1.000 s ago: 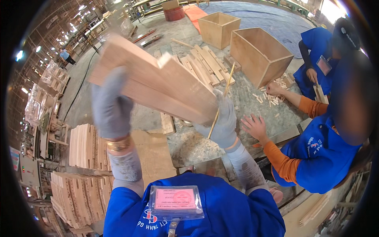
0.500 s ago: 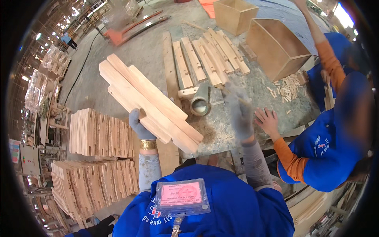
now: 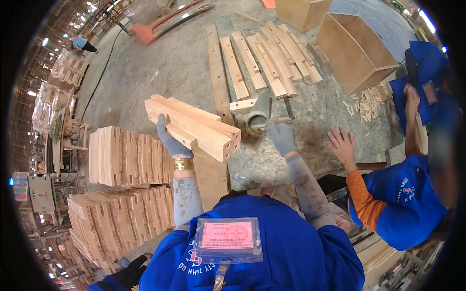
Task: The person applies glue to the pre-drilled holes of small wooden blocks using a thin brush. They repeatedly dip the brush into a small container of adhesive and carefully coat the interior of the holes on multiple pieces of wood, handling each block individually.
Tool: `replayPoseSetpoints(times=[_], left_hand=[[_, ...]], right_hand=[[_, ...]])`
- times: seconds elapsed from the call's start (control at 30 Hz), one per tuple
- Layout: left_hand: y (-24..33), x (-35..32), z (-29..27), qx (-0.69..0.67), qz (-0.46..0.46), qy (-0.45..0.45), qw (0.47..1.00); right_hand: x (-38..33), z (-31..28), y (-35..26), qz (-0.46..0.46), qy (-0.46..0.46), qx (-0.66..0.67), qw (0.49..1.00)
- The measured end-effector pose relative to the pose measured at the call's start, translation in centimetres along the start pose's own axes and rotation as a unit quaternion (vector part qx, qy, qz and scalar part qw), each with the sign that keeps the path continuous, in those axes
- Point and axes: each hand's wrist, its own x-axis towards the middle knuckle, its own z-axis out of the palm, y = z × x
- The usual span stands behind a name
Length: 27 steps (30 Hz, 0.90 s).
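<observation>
My left hand (image 3: 174,143), in a grey glove, is closed round a bundle of pale wooden bars (image 3: 199,125). The bars are raised and tilted, with round holes in the end facing me. My right hand (image 3: 282,139), gloved too, is closed at the mouth of a grey-green tube-shaped pot (image 3: 259,114) lying on its side. A thin stick (image 3: 281,119) shows at its fingertips, pointing toward the pot; the rest of the grip is hidden. Beside the pot lies a short wooden block (image 3: 242,105) with holes.
Several wooden bars (image 3: 264,65) lie in a row on the worn table (image 3: 320,140). A co-worker's hand (image 3: 342,148) rests at the right, near a heap of dowels (image 3: 368,104) and an open wooden box (image 3: 357,53). Stacked boards (image 3: 128,155) stand at the left.
The bundle in my left hand has swung lower, so its holed end now faces me. My right hand has moved left and down to the pot's mouth.
</observation>
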Motion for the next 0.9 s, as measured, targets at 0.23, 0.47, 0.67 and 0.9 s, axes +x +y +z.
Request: replayPoseSetpoints(times=[0.23, 0.47, 0.67, 0.9], left_hand=[[-1.2, 1.5, -1.5, -0.034, -0.035, -0.017, 0.999], [-2.1, 1.7, -1.6, -0.035, -0.092, 0.004, 0.995], [-3.1, 2.3, -1.8, -0.05, -0.112, 0.0, 0.992], [-3.1, 1.4, -0.1, -0.074, -0.129, -0.021, 0.989]], right_hand=[[-2.4, 0.1, -0.4, 0.021, -0.005, 0.112, 0.993], [-4.4, -0.2, -1.0, 0.221, 0.057, 0.449, 0.864], [-2.9, -2.4, -2.2, 0.204, 0.129, 0.608, 0.756], [-3.1, -8.4, -17.5, -0.039, 0.171, 0.408, 0.896]])
